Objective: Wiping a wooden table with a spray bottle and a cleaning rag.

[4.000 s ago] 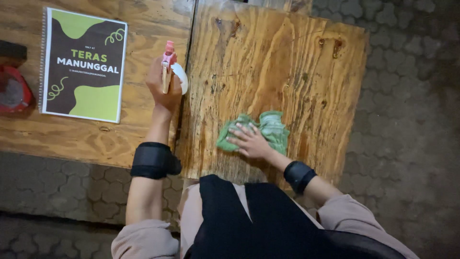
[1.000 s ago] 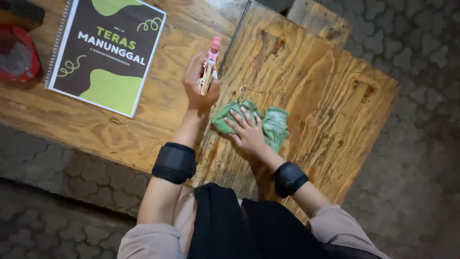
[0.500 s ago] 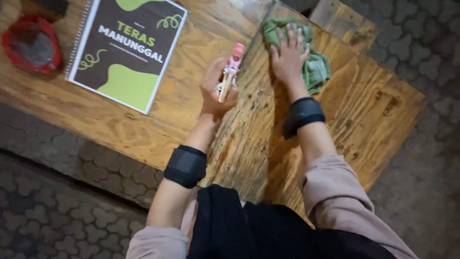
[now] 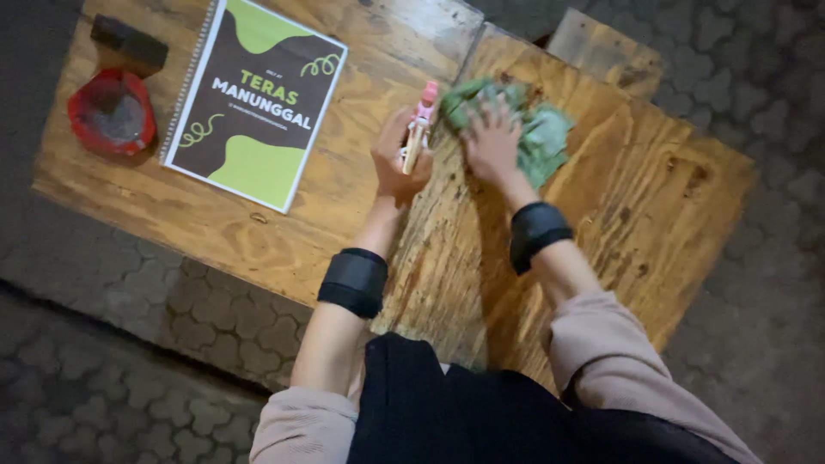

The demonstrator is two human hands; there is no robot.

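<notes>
1. The wooden surface [image 4: 601, 223] has two boards side by side. The right board is the one being wiped, and its grain looks darker and damp near the middle seam. I judge the wiping is part done, since the corner at 3 o'clock looks dry and untouched.
2. A spiral notebook [image 4: 258, 103] lies flat on the left board at 10 o'clock, with a red ashtray [image 4: 112, 112] beyond it at 9 o'clock.
3. The green cloth [image 4: 533, 129] sits bunched at the far edge, at 12 o'clock.
4. The right hand [image 4: 491, 142] presses flat on the cloth, fingers spread. Half a second ago it was further right; a second ago, nearer the body.
5. The left hand [image 4: 400, 159] is closed around a small pink-topped spray bottle [image 4: 419, 125], held upright just beside the cloth, as before.
</notes>
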